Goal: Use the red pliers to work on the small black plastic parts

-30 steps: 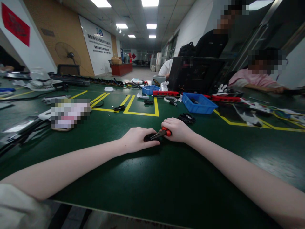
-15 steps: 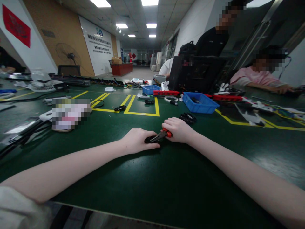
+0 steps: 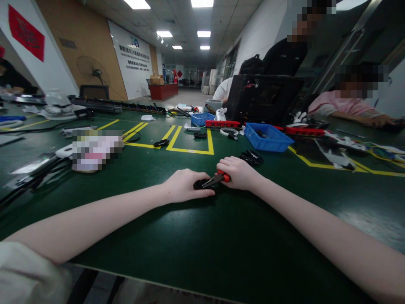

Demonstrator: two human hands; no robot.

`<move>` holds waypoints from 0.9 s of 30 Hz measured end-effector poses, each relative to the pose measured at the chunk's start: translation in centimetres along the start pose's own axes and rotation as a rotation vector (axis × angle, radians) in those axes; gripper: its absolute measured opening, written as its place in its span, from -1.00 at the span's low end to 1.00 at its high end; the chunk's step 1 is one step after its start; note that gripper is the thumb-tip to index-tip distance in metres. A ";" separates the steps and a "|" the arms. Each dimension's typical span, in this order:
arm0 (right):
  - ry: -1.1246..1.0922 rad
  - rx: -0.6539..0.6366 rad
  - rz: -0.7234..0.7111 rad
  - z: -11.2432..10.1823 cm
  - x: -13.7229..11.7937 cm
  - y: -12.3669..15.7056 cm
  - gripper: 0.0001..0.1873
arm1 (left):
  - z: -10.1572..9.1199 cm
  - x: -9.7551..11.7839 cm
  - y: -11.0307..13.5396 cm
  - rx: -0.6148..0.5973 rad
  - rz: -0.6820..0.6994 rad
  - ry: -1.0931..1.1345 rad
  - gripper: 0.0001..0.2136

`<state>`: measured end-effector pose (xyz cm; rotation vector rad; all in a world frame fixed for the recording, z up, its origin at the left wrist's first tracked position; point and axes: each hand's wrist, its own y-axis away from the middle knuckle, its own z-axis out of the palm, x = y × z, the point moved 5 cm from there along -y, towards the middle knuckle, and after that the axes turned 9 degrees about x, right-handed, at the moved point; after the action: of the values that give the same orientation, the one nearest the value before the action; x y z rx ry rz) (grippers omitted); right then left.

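My right hand (image 3: 239,172) is closed round the red handles of a pair of pliers (image 3: 218,179). The metal jaws point left at a small black part (image 3: 200,184). My left hand (image 3: 183,185) is curled over that black part and pins it on the green table (image 3: 202,236). Both hands rest on the table, almost touching each other.
A small pile of black parts (image 3: 251,157) lies just beyond my right hand. Farther back stand a blue bin (image 3: 267,137), a smaller blue bin (image 3: 202,119) and red strips (image 3: 221,123). Yellow tape lines (image 3: 190,150) mark the table. Cables and a blurred packet (image 3: 95,150) lie left. Other people sit at the far right.
The hands and pliers hold the same pose. Only the view has shifted slightly.
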<state>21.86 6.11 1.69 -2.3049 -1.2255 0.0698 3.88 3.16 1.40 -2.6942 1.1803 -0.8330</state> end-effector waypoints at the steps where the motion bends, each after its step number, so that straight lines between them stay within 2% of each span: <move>1: -0.001 0.000 0.000 0.0 0.0 0.0 -0.96 | 0.0 0.0 0.0 0.001 0.001 0.001 -0.62; 27: -0.003 0.006 -0.015 0.0 -0.1 0.0 -0.94 | 0.1 0.2 -0.1 -0.019 0.028 -0.040 -0.62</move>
<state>21.78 6.03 1.71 -2.2910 -1.2430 0.0716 4.06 3.06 1.43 -2.6893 1.2204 -0.7652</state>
